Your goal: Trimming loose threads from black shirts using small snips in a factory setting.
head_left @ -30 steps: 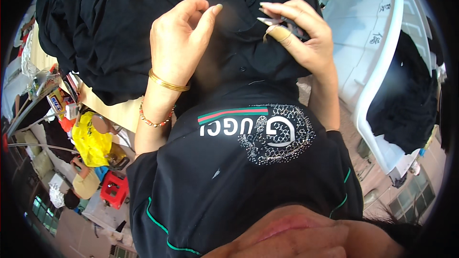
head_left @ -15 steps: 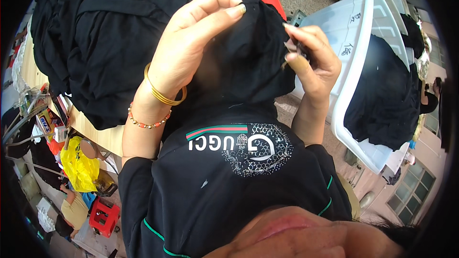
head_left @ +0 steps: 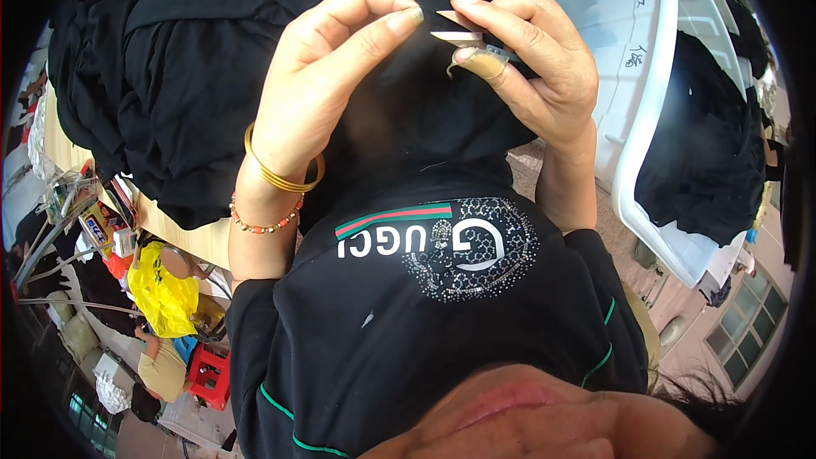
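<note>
My left hand (head_left: 327,64) pinches the edge of a black garment (head_left: 416,110) between thumb and fingers. The cloth hangs down over my lap and joins a large heap of black cloth (head_left: 187,76) at the left. Close by on the right, my right hand (head_left: 544,59) is closed round small thread snips (head_left: 459,36). Their blades stand apart and point left, at the pinched edge. A tan covering wraps the right thumb. The snips' handle is mostly hidden in the palm.
A wooden table (head_left: 183,234) carries the heap. At the right stands a white plastic bin (head_left: 625,170) with black cloth (head_left: 701,153) inside. A yellow plastic bag (head_left: 161,293) hangs at the left, with a red stool (head_left: 210,376) and another person (head_left: 166,370) beyond.
My right hand has moved left and up with the snips, toward the left fingers. The blades show more plainly now. My left hand still pinches the cloth and has shifted slightly left.
</note>
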A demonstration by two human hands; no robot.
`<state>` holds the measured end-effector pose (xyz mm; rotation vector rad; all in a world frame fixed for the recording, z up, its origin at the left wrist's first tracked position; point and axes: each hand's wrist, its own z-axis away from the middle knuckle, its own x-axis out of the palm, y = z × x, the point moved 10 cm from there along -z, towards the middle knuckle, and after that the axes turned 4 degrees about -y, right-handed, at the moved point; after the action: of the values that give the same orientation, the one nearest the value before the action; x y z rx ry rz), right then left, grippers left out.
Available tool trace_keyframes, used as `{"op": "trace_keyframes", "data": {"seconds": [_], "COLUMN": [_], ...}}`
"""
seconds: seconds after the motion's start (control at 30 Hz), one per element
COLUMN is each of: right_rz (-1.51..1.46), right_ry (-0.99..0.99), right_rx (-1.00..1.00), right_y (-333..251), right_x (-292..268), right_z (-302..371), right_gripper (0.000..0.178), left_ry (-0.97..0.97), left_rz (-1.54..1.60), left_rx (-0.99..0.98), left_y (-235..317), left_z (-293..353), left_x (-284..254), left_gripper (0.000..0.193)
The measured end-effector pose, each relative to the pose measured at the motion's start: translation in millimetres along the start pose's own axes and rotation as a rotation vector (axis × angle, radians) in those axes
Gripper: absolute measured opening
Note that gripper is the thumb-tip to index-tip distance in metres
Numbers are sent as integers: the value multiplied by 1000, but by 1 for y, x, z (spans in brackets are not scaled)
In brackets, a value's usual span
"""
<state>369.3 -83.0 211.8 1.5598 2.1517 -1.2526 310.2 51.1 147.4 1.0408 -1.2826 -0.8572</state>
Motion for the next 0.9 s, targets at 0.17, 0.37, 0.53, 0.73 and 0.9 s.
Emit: {"op": "trace_keyframes", "data": {"seconds": [0.17, 0.37, 0.53, 0.73, 0.9], "right_rz": [99, 13, -681, -618, -408], "right_ry": [3, -2, -46, 38, 234], "right_rx": [-25, 3, 561, 369, 263], "right_y": [-5, -3, 45, 45, 61], "right_x": [0, -1, 22, -6, -47], "right_z": [1, -1, 15, 12, 19], "right_gripper": [41, 34, 32, 10, 8], "left_ry": [-6, -4, 32, 134, 112], "left_rz": [-22, 12, -46, -262, -491], "left_rx": [-1, 6, 52, 70, 137], "left_y": [-1, -1, 0, -11, -16], "left_z": [0, 0, 4, 12, 16], "left_x": [2, 3, 12, 1, 1], "left_gripper": [17, 16, 14, 19, 20]}}
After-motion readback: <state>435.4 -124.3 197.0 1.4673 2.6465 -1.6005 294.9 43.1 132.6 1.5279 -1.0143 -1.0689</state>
